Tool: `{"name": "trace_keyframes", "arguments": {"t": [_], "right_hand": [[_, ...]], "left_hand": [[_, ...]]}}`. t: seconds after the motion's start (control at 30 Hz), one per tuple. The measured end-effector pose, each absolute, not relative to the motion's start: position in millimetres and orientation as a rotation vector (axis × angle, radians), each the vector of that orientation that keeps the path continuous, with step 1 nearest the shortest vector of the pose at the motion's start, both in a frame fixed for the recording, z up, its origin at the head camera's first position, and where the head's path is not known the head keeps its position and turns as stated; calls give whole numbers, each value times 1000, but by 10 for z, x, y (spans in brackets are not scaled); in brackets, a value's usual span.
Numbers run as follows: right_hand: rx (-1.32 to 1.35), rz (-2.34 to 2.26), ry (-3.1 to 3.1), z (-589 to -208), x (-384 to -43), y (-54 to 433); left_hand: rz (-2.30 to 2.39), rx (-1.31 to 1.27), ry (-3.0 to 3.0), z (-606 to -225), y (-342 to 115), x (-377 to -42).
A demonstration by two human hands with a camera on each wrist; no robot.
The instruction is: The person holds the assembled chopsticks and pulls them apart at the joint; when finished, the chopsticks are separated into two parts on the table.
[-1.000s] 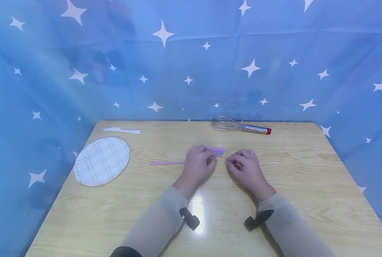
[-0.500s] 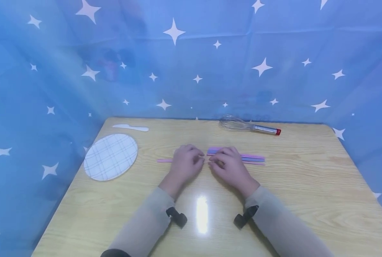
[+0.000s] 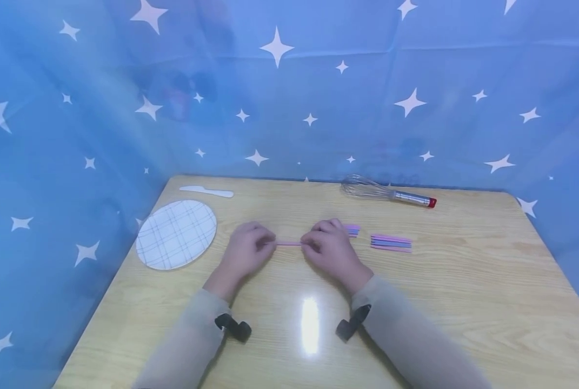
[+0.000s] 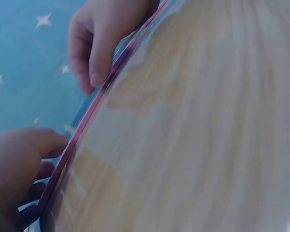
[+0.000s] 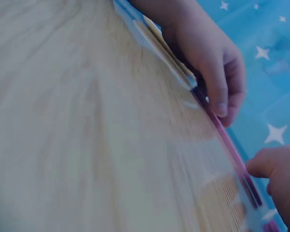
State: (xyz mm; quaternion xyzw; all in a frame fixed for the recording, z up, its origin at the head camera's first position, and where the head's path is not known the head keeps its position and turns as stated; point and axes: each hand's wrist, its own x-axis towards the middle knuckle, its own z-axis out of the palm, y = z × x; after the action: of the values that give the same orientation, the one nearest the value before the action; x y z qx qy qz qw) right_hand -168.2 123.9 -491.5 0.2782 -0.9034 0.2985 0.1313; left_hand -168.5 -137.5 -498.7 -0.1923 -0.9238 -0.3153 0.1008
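Observation:
A thin pink straw-like stick point(image 3: 288, 243) spans the gap between both hands, low over the wooden table. In the head view, the left hand point(image 3: 247, 249) pinches its left part between thumb and fingers. The right hand point(image 3: 333, 249) pinches it further right. Both wrist views show the pink stick running past the fingers of each hand; its outer ends are partly hidden. Just behind the right hand shows the end of a group of pink and blue sticks point(image 3: 352, 230), its rest covered by that hand. A second such group point(image 3: 391, 243) lies to the right, apart from it.
A white plate with a checked line pattern point(image 3: 176, 235) lies at the left. A white plastic knife point(image 3: 206, 191) is behind it. Near the table's back edge rests a wire whisk point(image 3: 388, 193) with a red-tipped handle. Blue star-printed cloth point(image 3: 299, 81) hangs around the table point(image 3: 289, 335).
Both hands have moved left, away from the groups of sticks. The stretch of pink stick between the hands is now visible. The head view has swung slightly left.

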Motion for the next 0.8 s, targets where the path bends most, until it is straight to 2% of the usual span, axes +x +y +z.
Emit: {"name": "trace_keyframes", "arguments": {"t": [0.23,0.8], "right_hand": [[799,850,-2631,-4957,-1713,1009],[824,740,-2677,-4988,-1662,949]], "left_hand": [[-979,-603,-2667,-5032,-1624,-1642],[-1037,-572,-2682,-5105,-1695,-1628]]}}
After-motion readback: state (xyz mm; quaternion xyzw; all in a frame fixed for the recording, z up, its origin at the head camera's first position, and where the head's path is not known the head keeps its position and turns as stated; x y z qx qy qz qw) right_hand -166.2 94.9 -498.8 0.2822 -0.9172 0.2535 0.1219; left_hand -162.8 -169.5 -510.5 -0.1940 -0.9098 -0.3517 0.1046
